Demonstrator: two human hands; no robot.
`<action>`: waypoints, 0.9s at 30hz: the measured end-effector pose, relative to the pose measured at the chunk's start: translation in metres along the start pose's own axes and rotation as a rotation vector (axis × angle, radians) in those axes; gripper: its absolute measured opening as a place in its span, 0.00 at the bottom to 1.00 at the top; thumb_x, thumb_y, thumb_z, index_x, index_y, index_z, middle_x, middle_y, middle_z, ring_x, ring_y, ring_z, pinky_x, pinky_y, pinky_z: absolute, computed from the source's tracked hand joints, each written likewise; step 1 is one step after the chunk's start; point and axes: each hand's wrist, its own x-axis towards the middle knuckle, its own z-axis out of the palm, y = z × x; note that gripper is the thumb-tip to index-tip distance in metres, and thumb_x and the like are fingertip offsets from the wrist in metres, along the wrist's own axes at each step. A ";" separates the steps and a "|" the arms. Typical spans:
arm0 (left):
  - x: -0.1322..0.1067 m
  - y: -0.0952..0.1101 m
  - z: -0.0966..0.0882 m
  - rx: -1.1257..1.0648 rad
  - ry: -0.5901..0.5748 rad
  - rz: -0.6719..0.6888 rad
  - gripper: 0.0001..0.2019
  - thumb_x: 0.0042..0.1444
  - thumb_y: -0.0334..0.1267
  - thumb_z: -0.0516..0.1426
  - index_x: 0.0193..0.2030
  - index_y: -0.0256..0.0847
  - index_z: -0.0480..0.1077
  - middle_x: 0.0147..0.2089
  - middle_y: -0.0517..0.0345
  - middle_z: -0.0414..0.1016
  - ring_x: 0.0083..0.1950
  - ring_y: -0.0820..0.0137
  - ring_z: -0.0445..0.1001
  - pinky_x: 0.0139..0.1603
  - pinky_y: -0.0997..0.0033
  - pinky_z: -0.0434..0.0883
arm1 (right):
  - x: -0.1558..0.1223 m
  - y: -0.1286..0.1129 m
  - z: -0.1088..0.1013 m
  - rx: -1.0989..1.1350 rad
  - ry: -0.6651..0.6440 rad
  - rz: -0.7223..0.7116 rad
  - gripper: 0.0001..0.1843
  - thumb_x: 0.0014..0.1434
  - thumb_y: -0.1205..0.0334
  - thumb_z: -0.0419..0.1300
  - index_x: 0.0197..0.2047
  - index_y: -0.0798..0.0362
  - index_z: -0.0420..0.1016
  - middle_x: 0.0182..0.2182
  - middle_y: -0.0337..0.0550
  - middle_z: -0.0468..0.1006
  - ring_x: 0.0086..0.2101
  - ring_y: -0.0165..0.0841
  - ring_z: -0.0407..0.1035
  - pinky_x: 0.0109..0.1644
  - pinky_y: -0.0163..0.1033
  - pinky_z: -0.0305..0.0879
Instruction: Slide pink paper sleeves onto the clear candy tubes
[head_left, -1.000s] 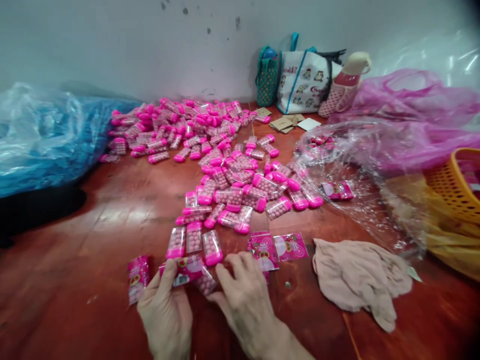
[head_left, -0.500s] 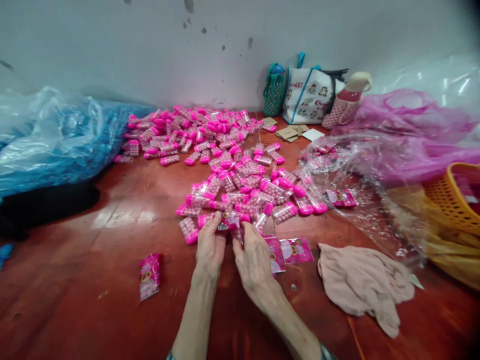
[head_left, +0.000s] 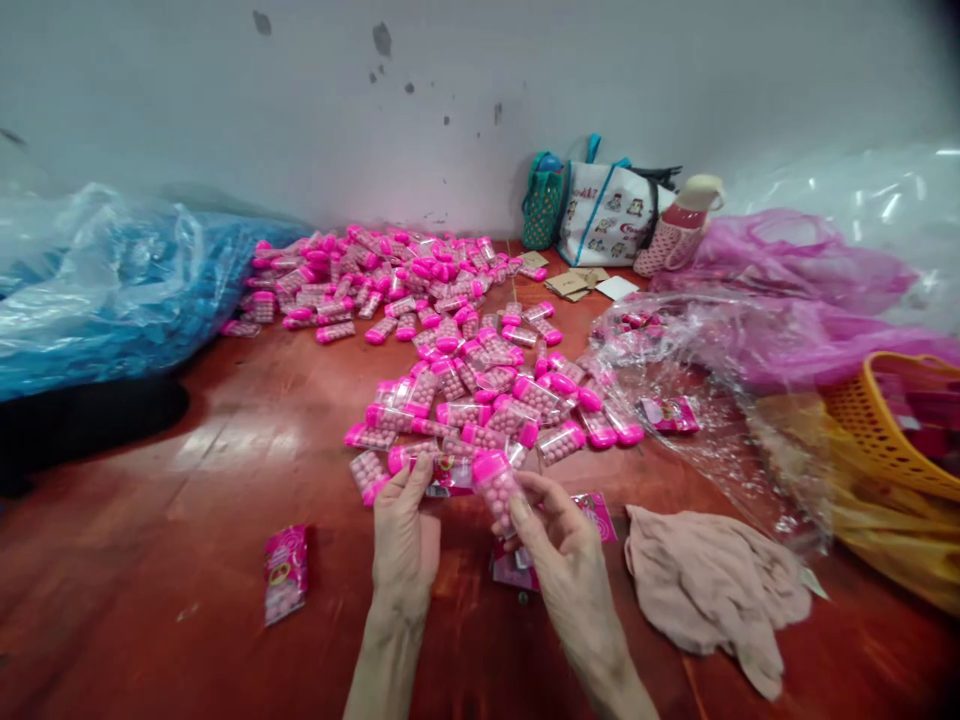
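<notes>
My left hand (head_left: pixel 405 540) is closed, thumb and fingers pinching a pink printed sleeve (head_left: pixel 448 476) by its left side. Between the thumb and fingers of my right hand (head_left: pixel 566 560) is a clear candy bottle (head_left: pixel 496 490) with a bright pink cap, tilted, full of small pale pink balls. The bottle's cap end is close to the right edge of the sleeve; I cannot tell whether they touch. Just beyond both hands spreads a pile of similar bottles (head_left: pixel 480 412). More pink sleeves (head_left: pixel 596 515) lie partly hidden behind my right hand.
A sleeved bottle (head_left: pixel 286 575) lies at the left on the red surface (head_left: pixel 210 640). A beige cloth (head_left: pixel 712 570), clear plastic wrap (head_left: pixel 720 450) and a yellow basket (head_left: pixel 885 430) are at the right. Blue plastic bags (head_left: pixel 112 300) lie left; a white bag (head_left: pixel 611 215) stands by the wall.
My right hand has moved right and now shows a capped bottle in its fingers. My left hand still holds the sleeve. The view has shifted slightly.
</notes>
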 end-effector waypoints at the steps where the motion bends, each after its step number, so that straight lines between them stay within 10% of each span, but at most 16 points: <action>1: 0.000 0.000 0.001 0.006 0.017 0.010 0.04 0.42 0.33 0.64 0.27 0.38 0.75 0.26 0.62 0.78 0.28 0.74 0.74 0.35 0.74 0.70 | 0.000 0.000 0.001 -0.005 0.002 -0.009 0.16 0.56 0.56 0.57 0.46 0.53 0.67 0.33 0.43 0.76 0.31 0.32 0.72 0.35 0.35 0.68; 18: 0.010 0.004 0.006 0.218 -0.255 0.049 0.11 0.44 0.31 0.62 0.38 0.37 0.74 0.38 0.53 0.76 0.36 0.68 0.72 0.38 0.72 0.68 | 0.017 -0.003 -0.013 -0.202 -0.062 -0.034 0.19 0.54 0.56 0.58 0.49 0.52 0.69 0.41 0.46 0.76 0.40 0.38 0.71 0.43 0.41 0.69; 27: 0.000 0.000 0.027 -0.061 -0.031 0.043 0.20 0.44 0.27 0.62 0.46 0.41 0.69 0.38 0.56 0.77 0.36 0.70 0.75 0.39 0.71 0.70 | 0.019 0.008 -0.008 -0.655 0.020 -0.606 0.20 0.56 0.69 0.55 0.52 0.49 0.68 0.42 0.46 0.75 0.42 0.37 0.70 0.43 0.38 0.68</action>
